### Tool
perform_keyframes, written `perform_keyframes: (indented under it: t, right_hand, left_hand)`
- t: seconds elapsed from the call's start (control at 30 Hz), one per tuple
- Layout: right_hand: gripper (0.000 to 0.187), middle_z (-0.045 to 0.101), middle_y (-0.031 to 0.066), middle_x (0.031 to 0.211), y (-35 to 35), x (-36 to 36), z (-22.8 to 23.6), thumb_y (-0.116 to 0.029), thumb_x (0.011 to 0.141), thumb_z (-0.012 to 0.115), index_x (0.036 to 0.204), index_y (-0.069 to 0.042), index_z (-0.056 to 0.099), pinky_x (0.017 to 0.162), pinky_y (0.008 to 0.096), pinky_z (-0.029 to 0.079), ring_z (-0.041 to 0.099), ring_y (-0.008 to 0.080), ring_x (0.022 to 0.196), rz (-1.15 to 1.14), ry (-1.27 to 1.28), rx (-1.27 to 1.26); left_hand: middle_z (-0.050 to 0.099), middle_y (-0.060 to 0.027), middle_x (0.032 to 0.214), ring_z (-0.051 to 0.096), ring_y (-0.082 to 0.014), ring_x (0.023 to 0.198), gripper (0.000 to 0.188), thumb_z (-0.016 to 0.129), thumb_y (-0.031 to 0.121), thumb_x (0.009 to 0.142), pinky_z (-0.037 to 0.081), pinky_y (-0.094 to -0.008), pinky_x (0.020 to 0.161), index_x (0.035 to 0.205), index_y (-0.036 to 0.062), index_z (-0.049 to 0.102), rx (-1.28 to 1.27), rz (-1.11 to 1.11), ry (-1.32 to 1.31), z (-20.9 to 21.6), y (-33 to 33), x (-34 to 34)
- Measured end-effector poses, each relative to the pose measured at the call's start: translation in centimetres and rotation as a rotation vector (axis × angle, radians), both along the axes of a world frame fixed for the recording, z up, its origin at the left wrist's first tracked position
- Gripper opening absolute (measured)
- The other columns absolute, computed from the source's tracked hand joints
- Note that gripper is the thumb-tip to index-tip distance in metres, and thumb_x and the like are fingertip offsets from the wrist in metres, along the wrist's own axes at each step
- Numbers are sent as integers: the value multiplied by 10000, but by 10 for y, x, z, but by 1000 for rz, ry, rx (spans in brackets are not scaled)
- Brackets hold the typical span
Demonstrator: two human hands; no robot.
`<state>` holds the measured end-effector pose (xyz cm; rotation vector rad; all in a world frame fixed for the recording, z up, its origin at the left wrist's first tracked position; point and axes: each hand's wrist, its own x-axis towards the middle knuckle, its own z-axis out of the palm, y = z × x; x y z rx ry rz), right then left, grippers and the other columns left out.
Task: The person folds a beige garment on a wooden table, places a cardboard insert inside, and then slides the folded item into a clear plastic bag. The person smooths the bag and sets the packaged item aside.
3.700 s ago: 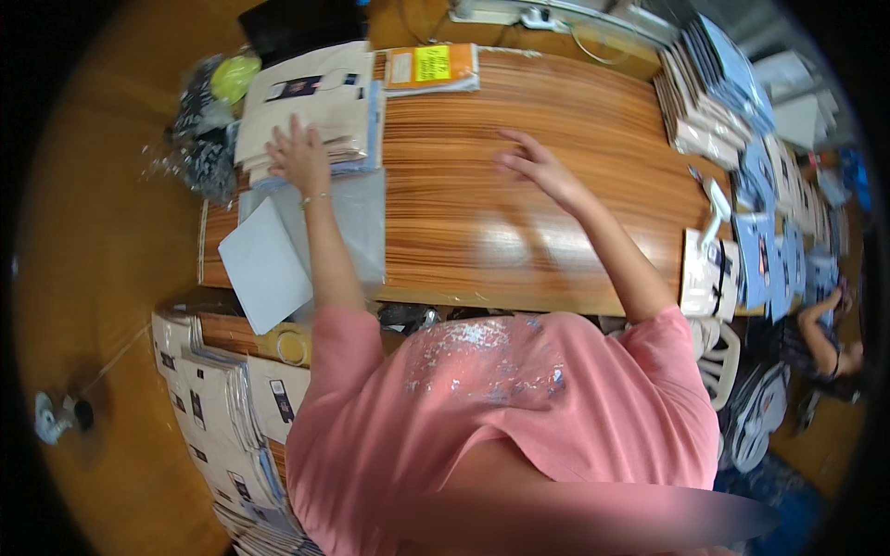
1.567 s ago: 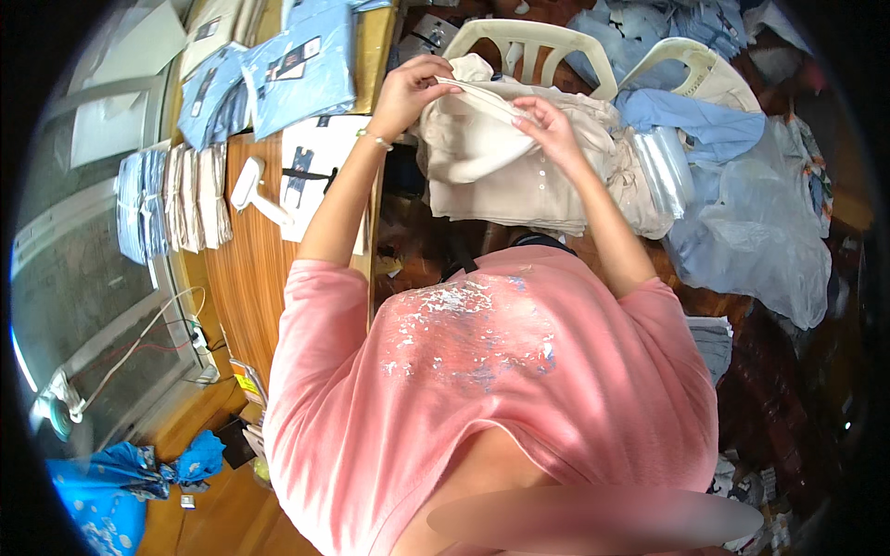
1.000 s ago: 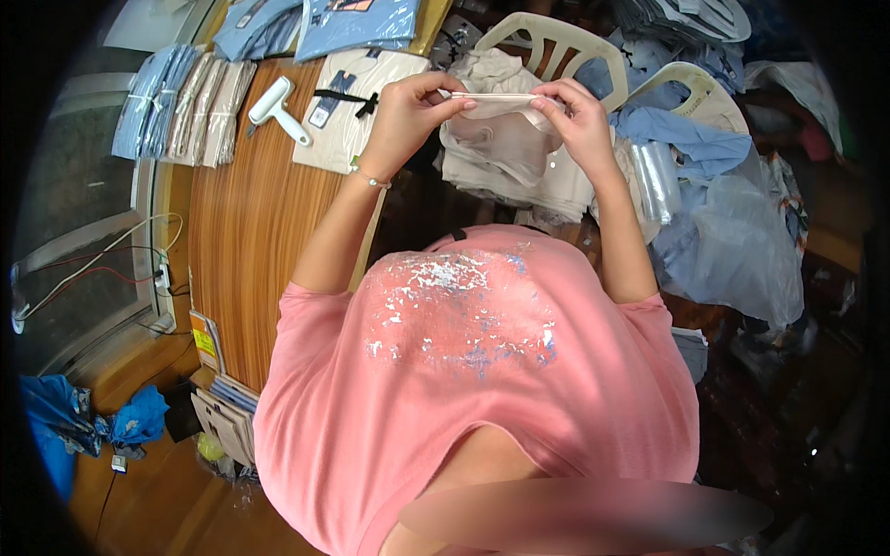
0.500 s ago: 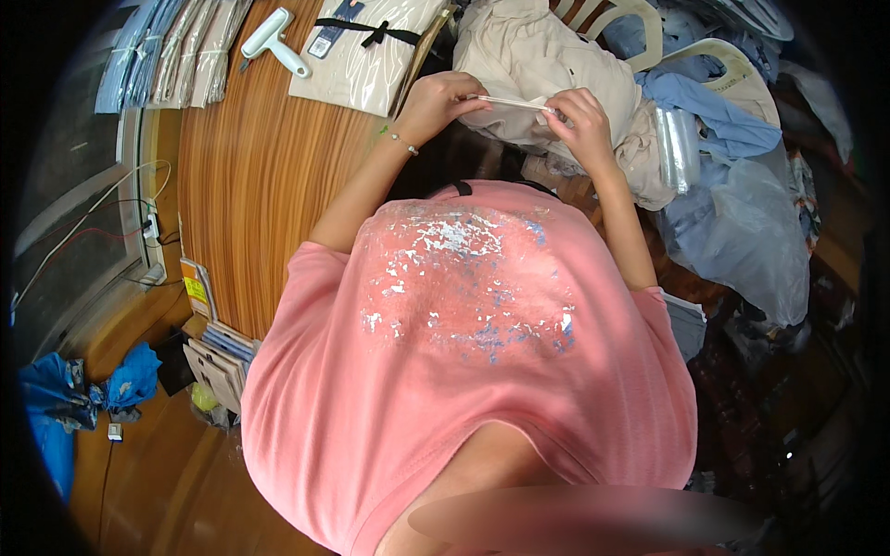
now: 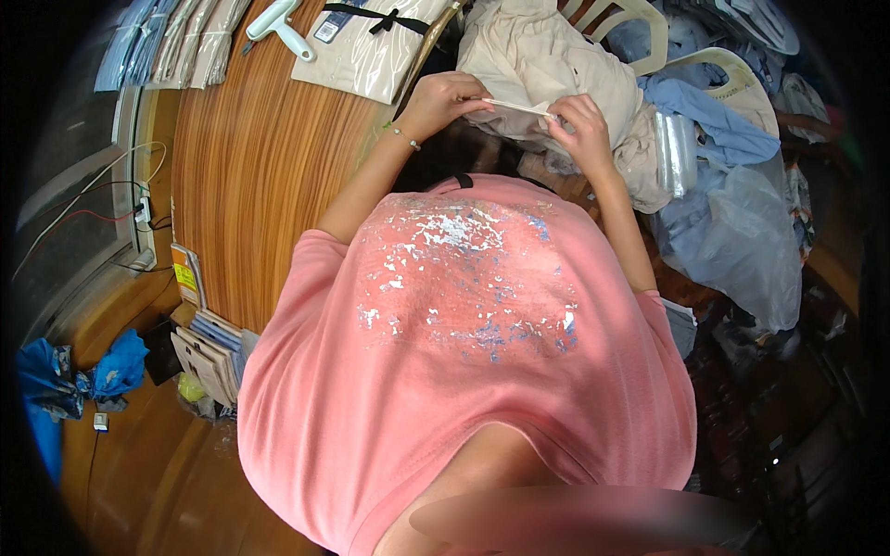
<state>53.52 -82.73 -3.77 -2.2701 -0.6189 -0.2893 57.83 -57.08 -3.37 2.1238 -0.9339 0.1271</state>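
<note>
A narrow cream cloth strip (image 5: 521, 108) is stretched taut between my two hands, dipping slightly toward the right. My left hand (image 5: 445, 100) pinches its left end between thumb and fingers. At the other end, my right hand (image 5: 584, 130) has its fingertips closed on the strip. Just beyond them lies a heap of crumpled cream fabric (image 5: 552, 60), draped over a chair. Whether the strip is joined to that fabric I cannot tell.
On the wooden table (image 5: 255, 185) at left lie a white-handled lint roller (image 5: 283, 32), a bagged cream garment (image 5: 366, 57) with a black ribbon, and wrapped folded stacks (image 5: 167, 46). Blue cloth (image 5: 709, 111), a clear roll (image 5: 675, 153) and plastic bags (image 5: 742, 232) crowd the right.
The strip tilts a little more, its right end slightly lower. Both hands keep their pinch. The table and its things have shifted slightly up in the view.
</note>
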Motion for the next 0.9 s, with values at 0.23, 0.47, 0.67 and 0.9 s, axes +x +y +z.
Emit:
perform_keyframes:
  t: [0.23,0.47,0.67,0.9]
  right_hand:
    - [205,628,74,981,-28,29,-24,-151,820,627,980,-27,658,878,284,414,561,219,959,336,922,52]
    - [304,613,119,1108,47,101,-67,-72,830,515,1111,-113,624,926,368,410,570,275,1045,238,-180,-527]
    - [296,614,100,1092,-19,142,-80,-35,811,489,1093,-54,579,831,298,437,571,213,1012,71,535,252]
    - [175,577,4,913,-46,75,131,-25,843,467,987,-33,566,794,234,424,532,94,875,-82,338,552]
  left_hand:
    - [632,-102,840,619,-278,753,182,662,175,774,490,-314,653,831,8,616,21,-171,197,28,-10,-23]
    - [610,-75,1022,617,-247,858,179,611,189,806,517,-323,724,889,31,596,61,-492,24,59,-61,-48]
    - [470,-141,1262,501,-266,1128,593,703,207,745,404,-340,958,1254,39,451,-112,-68,236,44,-28,-30]
    - [367,-267,1314,375,-387,1225,941,761,293,620,318,-389,1034,1352,-25,263,199,212,475,-108,-1,7]
